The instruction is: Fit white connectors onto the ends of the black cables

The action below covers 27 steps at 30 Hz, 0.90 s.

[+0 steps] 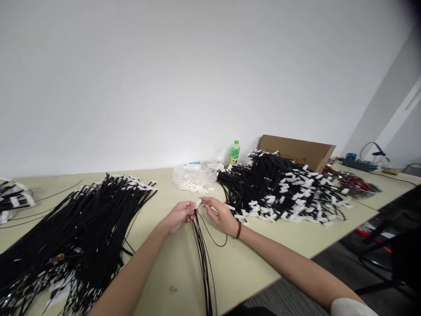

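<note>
Over the table's middle, my two hands meet at a small white connector [198, 203]. My left hand [181, 216] is closed round the top of several thin black cables [203, 263], just under that connector. The cables hang down toward the table's front edge. My right hand [219, 214], with a brown band at its wrist, pinches at the connector's right side. One thin black wire [226, 240] loops out below this hand. Its fingertips cover what exactly they grip, perhaps the wire's end. Behind the hands, a clear plastic bag [179, 177] holds loose small white connectors [194, 185].
On the left lies a large heap of black cables [82, 219]. Another heap with white ends [279, 188] spreads to the right, before a cardboard box [299, 149]. A green-capped bottle [233, 153] stands by the wall. Red wires [357, 183] lie farther right.
</note>
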Tool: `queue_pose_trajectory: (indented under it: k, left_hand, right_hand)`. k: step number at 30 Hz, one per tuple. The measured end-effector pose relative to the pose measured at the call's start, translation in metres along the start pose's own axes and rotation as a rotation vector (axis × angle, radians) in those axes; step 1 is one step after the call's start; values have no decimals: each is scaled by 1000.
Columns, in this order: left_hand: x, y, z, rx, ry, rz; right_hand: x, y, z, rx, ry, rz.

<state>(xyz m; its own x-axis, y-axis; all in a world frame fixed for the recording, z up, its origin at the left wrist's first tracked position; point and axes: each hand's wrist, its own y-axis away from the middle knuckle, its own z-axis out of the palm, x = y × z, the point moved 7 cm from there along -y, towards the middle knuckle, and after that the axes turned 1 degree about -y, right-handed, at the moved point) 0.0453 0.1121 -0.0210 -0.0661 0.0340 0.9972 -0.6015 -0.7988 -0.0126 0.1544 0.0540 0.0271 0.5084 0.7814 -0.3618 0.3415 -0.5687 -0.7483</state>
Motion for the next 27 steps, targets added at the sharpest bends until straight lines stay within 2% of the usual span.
queue_pose_trajectory:
  k: [7, 16, 23, 27]
  left_hand:
    - [0, 5, 2, 26, 10, 3]
    - [14, 22, 1, 146, -102, -34]
    - [40, 3, -18, 215, -236, -93]
    - [49, -16, -30, 196, -287, -130]
  right_hand:
    - [-1, 3, 1, 31, 14, -16]
    - [-6, -5, 5, -37, -29, -64]
    - [9, -35, 4, -60, -46, -156]
    - [25, -57, 6, -100, -3, -194]
